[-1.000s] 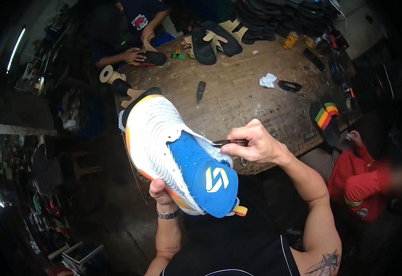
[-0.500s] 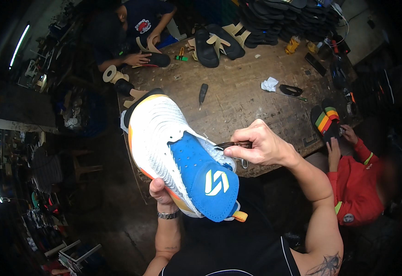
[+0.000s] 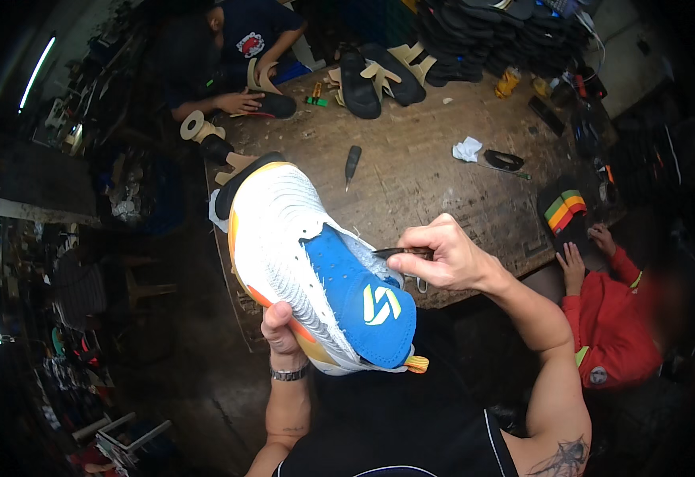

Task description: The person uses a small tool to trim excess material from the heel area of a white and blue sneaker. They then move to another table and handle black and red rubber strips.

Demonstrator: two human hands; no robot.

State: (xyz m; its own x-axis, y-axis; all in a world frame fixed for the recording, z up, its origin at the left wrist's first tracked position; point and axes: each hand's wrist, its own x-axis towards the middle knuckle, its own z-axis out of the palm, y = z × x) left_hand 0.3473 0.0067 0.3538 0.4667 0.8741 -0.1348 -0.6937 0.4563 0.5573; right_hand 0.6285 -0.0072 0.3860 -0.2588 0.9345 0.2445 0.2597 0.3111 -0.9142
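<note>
A large white sneaker [image 3: 272, 211] with a blue tongue [image 3: 375, 330] and orange-yellow sole edge is held up over the bench's near edge. Its toe points far left, and its pull tab lies close to me. My left hand [image 3: 282, 332] grips the sneaker's left side from beneath, thumb upward. Pinched in my right hand [image 3: 452, 256] is a slim dark pointed tool [image 3: 393, 252]; its exact kind is unclear. The tool's tip lies at the frayed right edge of the sneaker's opening, beside the tongue. Loose fibres show along both cut edges.
On the wooden bench [image 3: 411, 183] lie a black-handled pointed tool [image 3: 352, 163], crumpled white paper [image 3: 466, 149] and black sandals [image 3: 359, 87]. A thread spool [image 3: 196, 127] stands far left. One co-worker handles a sandal at the far left; another, in red [image 3: 613, 326], sits right.
The sneaker has turned slightly, its heel end shifting up and right. My right hand has stayed near the opening's edge with the tool.
</note>
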